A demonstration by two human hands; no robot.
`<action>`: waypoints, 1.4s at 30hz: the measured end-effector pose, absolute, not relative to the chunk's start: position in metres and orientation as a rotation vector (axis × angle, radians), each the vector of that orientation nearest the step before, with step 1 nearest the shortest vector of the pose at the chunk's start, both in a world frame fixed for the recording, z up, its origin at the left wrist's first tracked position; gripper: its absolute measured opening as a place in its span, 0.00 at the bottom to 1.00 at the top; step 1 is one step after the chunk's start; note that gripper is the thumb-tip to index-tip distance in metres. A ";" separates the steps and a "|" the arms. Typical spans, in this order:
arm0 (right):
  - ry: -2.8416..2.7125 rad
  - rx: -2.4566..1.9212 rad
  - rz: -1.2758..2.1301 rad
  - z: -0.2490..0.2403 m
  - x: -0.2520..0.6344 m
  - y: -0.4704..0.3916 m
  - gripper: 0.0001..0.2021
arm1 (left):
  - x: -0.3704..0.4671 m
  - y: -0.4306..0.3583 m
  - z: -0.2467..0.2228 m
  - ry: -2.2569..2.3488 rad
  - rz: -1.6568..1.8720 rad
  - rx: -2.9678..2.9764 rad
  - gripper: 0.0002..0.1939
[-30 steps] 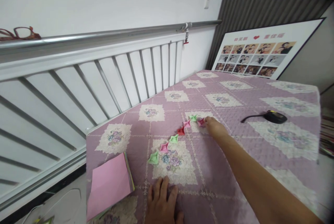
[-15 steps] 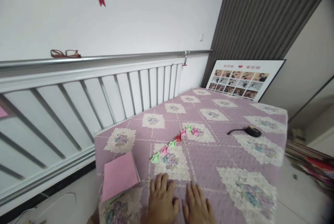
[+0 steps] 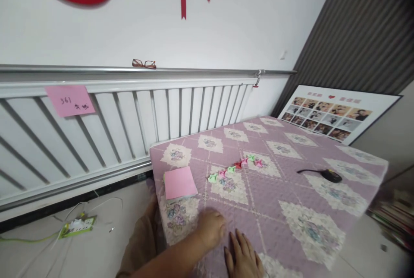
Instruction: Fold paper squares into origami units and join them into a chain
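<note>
My left hand [image 3: 211,227] is over the near part of the flowered pink-purple tablecloth [image 3: 223,213], slightly blurred, its fingers curled in and no object showing in them. Beside it on the right, my right hand [image 3: 244,257] lies palm down on the cloth with fingers stretched out. Beyond the hands runs a slanting row of several small folded paper pieces, among them a green one [image 3: 212,178], a pink one [image 3: 222,173] and a red one [image 3: 238,165]. A pad of pink square paper [image 3: 180,183] rests left of the row, apart from both hands.
A black object with a cord-like tail [image 3: 331,176] lies at the table's right. Behind stand a white radiator [image 3: 187,109] with a pink note [image 3: 70,100] on it, glasses [image 3: 144,64] on the pipe, and a photo board [image 3: 326,112]. A power strip [image 3: 77,226] sits on the floor.
My left hand has gone from lying flat with fingers spread to curled in. My right hand stays flat. The view has swung left, bringing the pink note and power strip into sight.
</note>
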State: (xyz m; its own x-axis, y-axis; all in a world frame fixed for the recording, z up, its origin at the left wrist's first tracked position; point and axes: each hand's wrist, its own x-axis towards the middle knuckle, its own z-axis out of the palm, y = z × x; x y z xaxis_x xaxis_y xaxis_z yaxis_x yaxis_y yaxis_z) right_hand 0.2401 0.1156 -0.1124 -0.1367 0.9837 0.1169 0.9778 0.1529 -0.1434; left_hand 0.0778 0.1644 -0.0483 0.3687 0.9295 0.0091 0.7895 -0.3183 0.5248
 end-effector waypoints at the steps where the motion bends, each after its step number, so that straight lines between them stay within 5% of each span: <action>1: -2.236 -1.931 0.035 -0.112 0.240 0.115 0.26 | 0.066 0.163 -0.045 1.545 0.444 2.196 0.14; 12: -2.210 -1.940 0.053 -0.097 0.231 0.109 0.25 | -0.071 0.178 -0.031 2.030 0.315 2.075 0.18; 42: -2.182 -1.907 0.024 -0.099 0.232 0.103 0.22 | -0.084 0.203 -0.039 2.093 0.269 2.058 0.14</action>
State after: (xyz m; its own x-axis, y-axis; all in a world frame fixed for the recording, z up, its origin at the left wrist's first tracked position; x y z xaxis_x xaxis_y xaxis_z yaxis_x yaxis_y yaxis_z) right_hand 0.2320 0.1028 -0.0990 -0.1170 0.9783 0.1710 0.9743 0.1465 -0.1712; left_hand -0.0836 0.2030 -0.0394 -0.0155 0.9998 -0.0101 0.9647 0.0176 0.2628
